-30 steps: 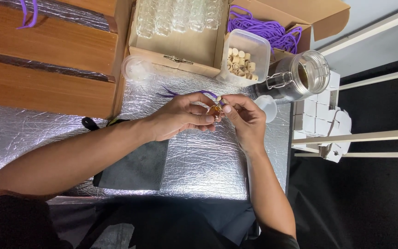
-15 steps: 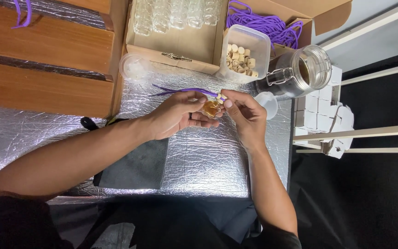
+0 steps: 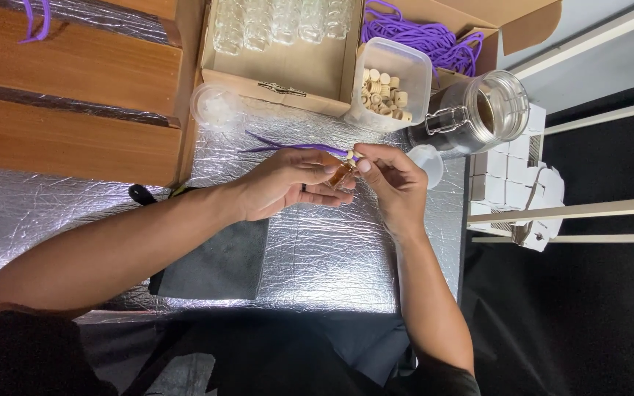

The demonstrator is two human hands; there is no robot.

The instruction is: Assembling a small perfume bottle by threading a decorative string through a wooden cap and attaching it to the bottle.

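My left hand (image 3: 288, 183) holds a small glass vial (image 3: 342, 174) of amber liquid, stoppered with a cork, over the silver foil-covered table (image 3: 332, 249). A purple cord (image 3: 288, 147) runs from the vial's neck back to the left across the foil. My right hand (image 3: 394, 180) meets the left at the vial, with thumb and fingertips pinching the cord at the corked neck. Both hands are close together near the table's middle.
A cardboard box (image 3: 288, 66) with empty glass vials stands at the back. Beside it are a clear tub of corks (image 3: 389, 88), loose purple cords (image 3: 420, 37), a clip-top glass jar (image 3: 489, 114), a small white funnel (image 3: 427, 161) and a round clear lid (image 3: 214, 106). A dark cloth (image 3: 221, 257) lies near the front.
The hands with the vial have shifted slightly toward the back of the table, and the purple cord now stretches out straighter to the left.
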